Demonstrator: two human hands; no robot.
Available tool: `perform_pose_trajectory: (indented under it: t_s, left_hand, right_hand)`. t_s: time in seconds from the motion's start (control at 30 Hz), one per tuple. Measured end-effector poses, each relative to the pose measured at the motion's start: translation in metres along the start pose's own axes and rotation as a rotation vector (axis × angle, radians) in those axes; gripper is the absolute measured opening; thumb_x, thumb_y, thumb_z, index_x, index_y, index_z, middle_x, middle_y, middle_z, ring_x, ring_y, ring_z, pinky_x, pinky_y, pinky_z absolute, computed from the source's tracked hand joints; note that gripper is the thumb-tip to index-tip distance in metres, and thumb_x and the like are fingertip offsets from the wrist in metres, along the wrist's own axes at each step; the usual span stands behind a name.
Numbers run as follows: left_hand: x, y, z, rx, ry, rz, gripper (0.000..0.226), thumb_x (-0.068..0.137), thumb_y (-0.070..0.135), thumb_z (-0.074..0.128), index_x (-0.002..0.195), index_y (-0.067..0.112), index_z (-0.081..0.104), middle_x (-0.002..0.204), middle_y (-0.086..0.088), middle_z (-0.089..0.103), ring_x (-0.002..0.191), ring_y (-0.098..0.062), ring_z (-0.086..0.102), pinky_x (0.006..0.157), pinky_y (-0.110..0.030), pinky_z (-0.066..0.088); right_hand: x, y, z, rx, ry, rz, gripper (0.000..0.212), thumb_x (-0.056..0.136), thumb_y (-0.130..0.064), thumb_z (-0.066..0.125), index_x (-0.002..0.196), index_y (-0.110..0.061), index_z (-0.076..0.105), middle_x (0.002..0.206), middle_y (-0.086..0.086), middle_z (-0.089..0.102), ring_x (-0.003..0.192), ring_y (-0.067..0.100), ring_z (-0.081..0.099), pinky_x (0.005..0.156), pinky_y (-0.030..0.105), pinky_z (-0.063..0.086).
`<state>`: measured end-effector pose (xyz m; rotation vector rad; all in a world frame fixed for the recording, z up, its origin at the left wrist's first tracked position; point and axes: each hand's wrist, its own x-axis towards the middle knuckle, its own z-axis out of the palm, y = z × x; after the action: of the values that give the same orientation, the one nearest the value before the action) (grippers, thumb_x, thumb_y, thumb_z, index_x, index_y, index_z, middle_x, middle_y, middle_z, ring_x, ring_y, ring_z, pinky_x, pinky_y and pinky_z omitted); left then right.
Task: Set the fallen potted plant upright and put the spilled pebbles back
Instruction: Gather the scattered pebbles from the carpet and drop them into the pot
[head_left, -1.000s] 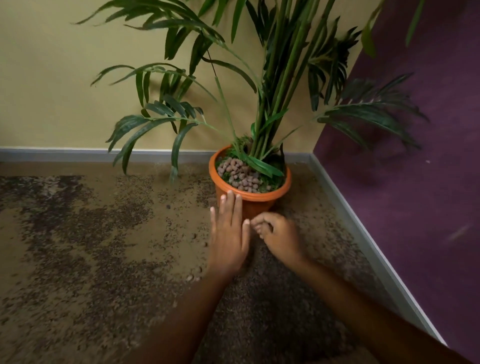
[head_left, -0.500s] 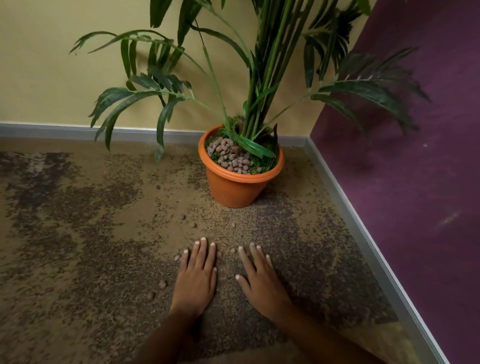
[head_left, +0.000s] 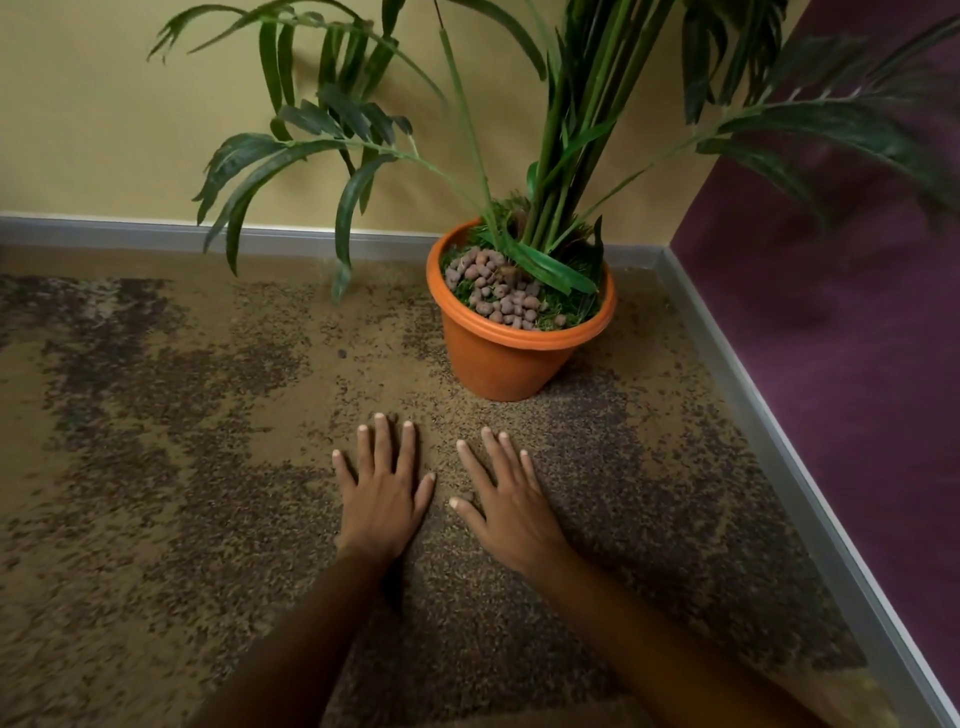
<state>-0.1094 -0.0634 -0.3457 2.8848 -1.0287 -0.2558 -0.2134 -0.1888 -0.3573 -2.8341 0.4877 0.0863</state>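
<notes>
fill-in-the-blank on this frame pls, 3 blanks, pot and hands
1. The orange pot stands ____ in the corner.
2. The left hand and right hand lie flat with fingers spread, holding ____.
3. The pebbles heaped in the pot lie on its ____ side, as the camera sees it.

Missing words: upright; nothing; left

- The pot (head_left: 511, 358) stands upright on the floor (head_left: 156, 467) in the corner, where the two walls meet.
- The pebbles (head_left: 496, 291) lie in the pot, left of the stems.
- Your left hand (head_left: 384, 493) and right hand (head_left: 506, 506) lie flat on the floor before the pot, side by side, apart.
</notes>
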Motion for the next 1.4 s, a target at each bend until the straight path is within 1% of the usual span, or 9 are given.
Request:
perform_pose_trajectory:
  t_s: [0.1,0.23,0.37,0.47,0.7,0.8,0.97,1.13,1.4]
  left_hand:
    - [0.018,-0.005,0.005,-0.034,0.003,-0.061,0.069,0.096,0.05,0.026,0.151,0.019,-0.002,0.159,-0.019,-0.005,0.146,-0.036,0.005,0.113,-0.061,0.011]
    - [0.033,-0.011,-0.003,-0.017,-0.008,0.018,0.065,0.098,0.045,0.026,0.151,0.018,0.0,0.16,-0.014,-0.001,0.147,-0.029,0.009,0.114,-0.057,0.013]
    - [0.037,-0.021,-0.012,-0.129,0.012,0.131,0.049,0.1,0.034,0.033,0.144,0.014,0.029,0.154,-0.009,0.025,0.138,-0.026,0.033,0.114,-0.043,0.024]
    - [0.033,-0.027,-0.018,-0.228,0.06,0.185,0.035,0.099,0.026,0.039,0.129,0.01,0.048,0.133,-0.008,0.045,0.111,-0.026,0.054,0.093,-0.036,0.046]
    - [0.01,-0.041,-0.016,-0.215,0.143,0.222,0.024,0.096,0.016,0.046,0.11,0.002,0.059,0.108,-0.014,0.056,0.098,-0.029,0.055,0.085,-0.036,0.044]
    - [-0.001,-0.046,-0.017,-0.19,0.196,0.218,0.015,0.092,0.012,0.053,0.095,0.0,0.063,0.096,-0.017,0.06,0.09,-0.033,0.058,0.082,-0.04,0.047]
    - [-0.022,-0.051,-0.027,-0.124,0.139,0.249,0.04,0.089,0.029,0.033,0.083,0.004,0.063,0.087,-0.017,0.063,0.079,-0.033,0.062,0.075,-0.036,0.053]
    - [-0.042,-0.061,-0.027,-0.101,0.098,0.209,0.044,0.087,0.035,0.033,0.083,0.003,0.063,0.086,-0.018,0.062,0.073,-0.033,0.062,0.067,-0.034,0.054]
    - [-0.073,-0.06,-0.016,-0.013,0.135,0.146,0.045,0.08,0.048,0.04,0.084,0.009,0.063,0.079,-0.011,0.059,0.066,-0.026,0.058,0.057,-0.029,0.051]
  right_hand:
    - [0.014,-0.004,0.0,0.004,0.019,-0.005,0.065,0.096,-0.05,0.034,0.151,-0.028,0.008,0.161,0.011,-0.002,0.148,0.031,-0.005,0.12,0.046,0.001]
    - [0.032,-0.006,0.0,0.026,0.031,-0.005,0.063,0.096,-0.048,0.036,0.15,-0.026,0.014,0.16,0.015,0.001,0.147,0.036,-0.002,0.12,0.047,0.007]
    - [0.047,-0.005,-0.007,0.057,0.04,-0.054,0.057,0.097,-0.041,0.039,0.149,-0.022,0.022,0.158,0.013,0.014,0.146,0.032,0.01,0.117,0.045,0.021]
    - [0.053,-0.012,-0.009,0.041,0.063,-0.144,0.05,0.099,-0.033,0.04,0.146,-0.019,0.031,0.151,0.012,0.03,0.14,0.029,0.024,0.113,0.041,0.029]
    - [0.055,-0.039,-0.009,0.037,0.058,-0.304,0.045,0.1,-0.029,0.041,0.142,-0.016,0.038,0.142,0.009,0.041,0.13,0.027,0.035,0.103,0.036,0.036]
    - [0.055,-0.045,-0.011,0.032,0.118,-0.332,0.032,0.098,-0.022,0.044,0.127,-0.011,0.053,0.129,0.011,0.051,0.119,0.027,0.044,0.098,0.036,0.04]
    - [0.045,-0.033,-0.017,-0.039,0.144,-0.29,0.023,0.097,-0.017,0.046,0.114,-0.007,0.057,0.116,0.012,0.058,0.107,0.028,0.052,0.09,0.037,0.045]
    - [0.015,-0.011,-0.023,-0.173,0.227,-0.253,0.012,0.078,-0.018,0.074,0.085,-0.012,0.066,0.081,0.005,0.066,0.072,0.021,0.064,0.061,0.028,0.054]
    - [-0.012,0.014,-0.035,-0.272,0.174,-0.195,0.021,0.071,-0.023,0.082,0.074,-0.01,0.066,0.068,0.006,0.063,0.055,0.018,0.063,0.042,0.02,0.05]
